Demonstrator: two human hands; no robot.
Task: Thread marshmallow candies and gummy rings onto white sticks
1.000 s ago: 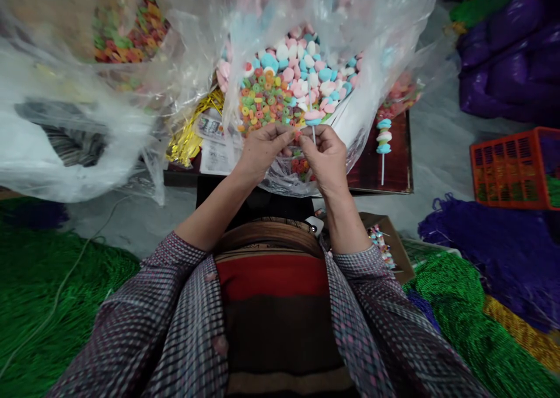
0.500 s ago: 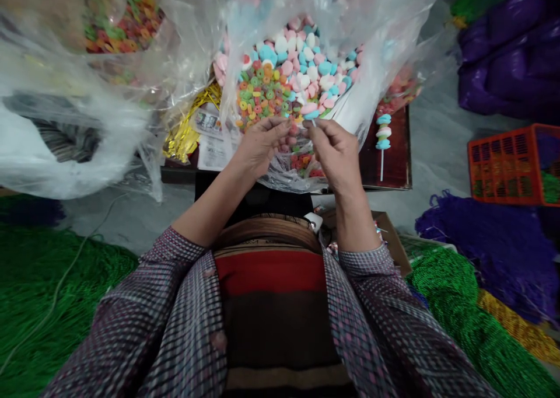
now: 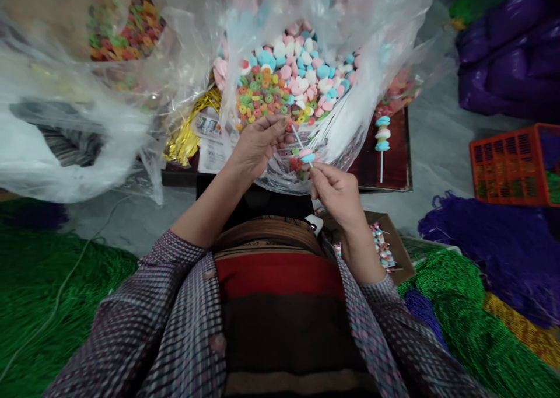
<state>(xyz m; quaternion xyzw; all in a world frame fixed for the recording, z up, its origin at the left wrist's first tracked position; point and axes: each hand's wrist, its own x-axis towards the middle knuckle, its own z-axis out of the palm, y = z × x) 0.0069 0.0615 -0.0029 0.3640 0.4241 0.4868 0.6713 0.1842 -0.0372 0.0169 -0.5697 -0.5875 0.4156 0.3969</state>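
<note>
While my right hand (image 3: pixel 336 188) pinches the lower end of a white stick (image 3: pixel 298 138) between closed fingertips, my left hand (image 3: pixel 256 147) is at the upper end with its fingers curled in and something reddish, perhaps a gummy ring, at their tips; I cannot tell whether they grip it or whether it touches the stick. The stick leans to my left over the near edge of the open plastic bag (image 3: pixel 361 132), with a pink and blue marshmallow (image 3: pixel 308 157) low on it, just above my right fingers, and a bare length above that. I'd call this one only begun. Beside the bag, to my right on the table (image 3: pixel 400 159), lies a fuller candy stick (image 3: pixel 382 133): blue at both ends of the stack, a pale pink piece in the middle, and smaller bits between. Against that one, mine lacks most of its upper pieces. The supply is far from used up, with plenty of loose marshmallows (image 3: pixel 306 65), gummy rings (image 3: pixel 258 97) and bare sticks (image 3: pixel 336 112) in the bag. More candy sticks, seemingly made up, sit in the cardboard box (image 3: pixel 400 252) below the table, partly hidden by my right arm.
</note>
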